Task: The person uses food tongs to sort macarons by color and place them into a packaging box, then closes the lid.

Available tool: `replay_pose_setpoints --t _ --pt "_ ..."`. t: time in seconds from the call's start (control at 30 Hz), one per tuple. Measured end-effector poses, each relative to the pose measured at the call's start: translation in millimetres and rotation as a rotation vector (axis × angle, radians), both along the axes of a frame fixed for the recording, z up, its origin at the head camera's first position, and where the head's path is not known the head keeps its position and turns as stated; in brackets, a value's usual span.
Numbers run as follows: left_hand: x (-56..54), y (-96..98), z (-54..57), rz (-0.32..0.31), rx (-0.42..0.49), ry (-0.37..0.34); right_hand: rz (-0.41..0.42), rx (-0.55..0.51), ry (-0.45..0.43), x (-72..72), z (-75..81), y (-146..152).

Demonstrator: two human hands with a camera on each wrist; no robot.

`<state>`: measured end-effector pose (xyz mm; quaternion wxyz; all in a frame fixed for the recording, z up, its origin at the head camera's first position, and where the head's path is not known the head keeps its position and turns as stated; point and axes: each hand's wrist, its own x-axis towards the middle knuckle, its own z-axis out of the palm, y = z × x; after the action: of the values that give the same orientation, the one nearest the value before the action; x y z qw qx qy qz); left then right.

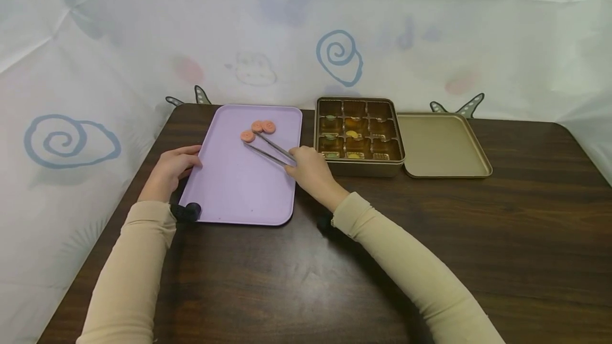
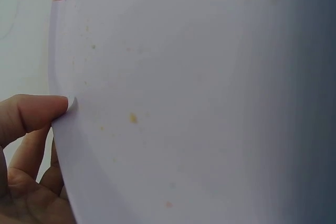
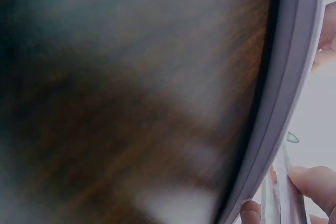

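My left hand [image 1: 174,169] grips the left edge of a lilac tray [image 1: 239,190]. In the left wrist view its thumb [image 2: 44,111] lies on the rim and the other fingers pass below it. Over the tray's right edge, my right hand [image 1: 313,171] holds metal tongs [image 1: 270,154]. Their arms are spread, with tips beside the leftmost of three orange-pink round pieces [image 1: 247,136], apparently cookies. The other two, a middle piece [image 1: 257,126] and a right piece [image 1: 269,127], sit side by side just above. Whether the tips touch any piece, I cannot tell.
Right of the tray stands a gold tin [image 1: 365,168] with a divided insert; a few compartments hold green or yellow pieces. Its apparent lid [image 1: 442,145] lies against its right side. All rest on a dark wooden table [image 1: 268,280], before a printed white cloth [image 1: 406,57].
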<state>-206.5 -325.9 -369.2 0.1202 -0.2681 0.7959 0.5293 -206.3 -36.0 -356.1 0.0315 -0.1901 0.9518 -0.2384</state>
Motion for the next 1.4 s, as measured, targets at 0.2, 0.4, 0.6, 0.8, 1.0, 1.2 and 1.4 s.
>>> replay_pose_setpoints --t 0.2,0.4,0.6,0.8,1.0,1.2,1.4 --pt "-0.3 0.5 0.1 -0.003 0.006 -0.001 0.002 0.004 0.009 1.2 1.5 0.9" --pt "-1.5 0.8 1.0 0.006 -0.001 -0.007 0.012 -0.014 0.015 1.3 2.1 2.8" --pt "-1.8 0.3 1.6 0.005 0.006 -0.009 0.021 -0.043 -0.014 2.0 5.8 7.3" --pt "-1.8 -0.1 2.1 0.002 0.008 -0.011 0.019 -0.132 -0.02 4.3 15.4 17.1" --pt "-1.1 -1.6 0.8 0.002 0.0 -0.017 0.015 -0.218 0.004 8.3 32.5 35.3" --pt "-0.9 -1.9 -0.6 -0.002 -0.002 -0.015 -0.033 -0.294 0.004 8.6 47.6 62.2" --pt "-0.5 -0.8 0.6 -0.016 -0.002 -0.009 -0.087 -0.309 0.063 6.7 56.7 96.1"
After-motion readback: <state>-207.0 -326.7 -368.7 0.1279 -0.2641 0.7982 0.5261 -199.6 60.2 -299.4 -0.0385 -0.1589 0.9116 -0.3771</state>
